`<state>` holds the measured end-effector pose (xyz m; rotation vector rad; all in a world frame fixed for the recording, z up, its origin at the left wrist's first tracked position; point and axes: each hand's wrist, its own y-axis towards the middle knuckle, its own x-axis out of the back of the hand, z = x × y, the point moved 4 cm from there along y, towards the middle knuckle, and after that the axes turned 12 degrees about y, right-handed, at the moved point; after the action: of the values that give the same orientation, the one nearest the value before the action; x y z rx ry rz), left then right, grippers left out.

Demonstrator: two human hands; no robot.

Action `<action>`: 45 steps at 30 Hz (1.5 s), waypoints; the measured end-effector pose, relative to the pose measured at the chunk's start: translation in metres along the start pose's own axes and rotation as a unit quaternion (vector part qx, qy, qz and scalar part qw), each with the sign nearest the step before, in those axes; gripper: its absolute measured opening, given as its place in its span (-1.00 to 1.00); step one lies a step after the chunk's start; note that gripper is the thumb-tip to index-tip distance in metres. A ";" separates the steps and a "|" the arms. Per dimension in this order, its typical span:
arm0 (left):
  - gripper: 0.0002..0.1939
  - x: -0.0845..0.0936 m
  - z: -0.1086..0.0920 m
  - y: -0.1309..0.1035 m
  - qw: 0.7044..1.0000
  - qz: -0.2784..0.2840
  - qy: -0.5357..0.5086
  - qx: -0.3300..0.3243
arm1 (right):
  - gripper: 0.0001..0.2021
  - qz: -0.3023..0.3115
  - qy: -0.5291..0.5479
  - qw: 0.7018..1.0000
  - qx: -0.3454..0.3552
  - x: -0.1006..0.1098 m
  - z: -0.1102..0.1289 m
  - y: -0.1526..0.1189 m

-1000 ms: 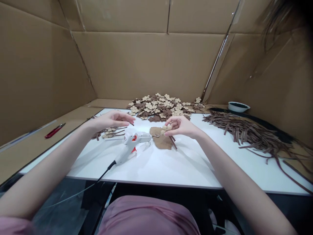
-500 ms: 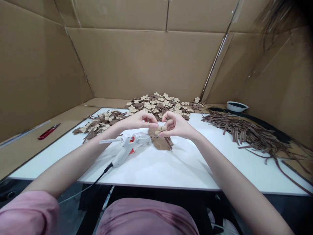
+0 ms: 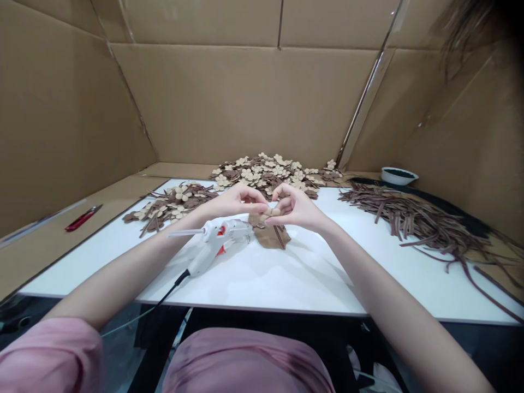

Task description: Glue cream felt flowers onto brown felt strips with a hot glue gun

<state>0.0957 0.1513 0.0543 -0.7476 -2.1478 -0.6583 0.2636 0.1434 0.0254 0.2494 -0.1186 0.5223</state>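
Note:
Between my fingertips is a small beige flower cutout [image 3: 270, 214], pinched from both sides. My left hand [image 3: 241, 201] closes thumb and finger on its left edge. My right hand [image 3: 295, 207] grips its right side, fingers curled. Beneath the flower lies a brown piece of material [image 3: 270, 238] on the white board, a thin dark strip [image 3: 280, 237] across it. A white glue gun [image 3: 208, 248] with an orange trigger rests just left of it, its nozzle end toward the brown piece and a clear glue stick sticking out the back.
Beige and brown flower cutouts [image 3: 266, 172] are heaped at the back. A smaller pile of finished-looking flowers with strips [image 3: 176, 202] lies left. Brown strips [image 3: 409, 218] spread on the right, near a white bowl [image 3: 399, 176] of dark contents. A red cutter [image 3: 83, 218] lies far left.
The flower tilts flatter between my fingers, showing less of its face. Both hands stay in nearly the same place, and the view shifts slightly.

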 end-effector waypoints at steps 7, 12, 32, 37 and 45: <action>-0.73 -0.001 -0.001 0.000 1.000 -0.010 -0.023 0.018 | -0.46 0.009 0.019 1.000 0.004 -0.002 0.000 -0.001; -0.73 -0.001 -0.001 0.000 1.000 -0.009 -0.018 0.012 | -0.47 0.017 0.036 0.999 0.004 -0.003 0.000 -0.001; -0.74 -0.002 0.000 0.001 0.999 -0.018 -0.026 -0.004 | -0.46 0.021 0.051 0.998 0.005 -0.003 -0.002 -0.002; -0.76 -0.001 0.003 0.002 0.999 -0.020 -0.035 -0.003 | -0.46 0.034 0.070 0.997 0.006 -0.002 -0.003 -0.003; -0.74 -0.001 0.006 0.003 0.999 -0.018 -0.031 -0.010 | -0.48 0.031 0.087 0.996 0.003 -0.002 -0.002 -0.004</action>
<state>0.0950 0.1568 0.0504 -0.7512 -2.2194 -0.6836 0.2642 0.1404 0.0221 0.2055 0.0438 0.6033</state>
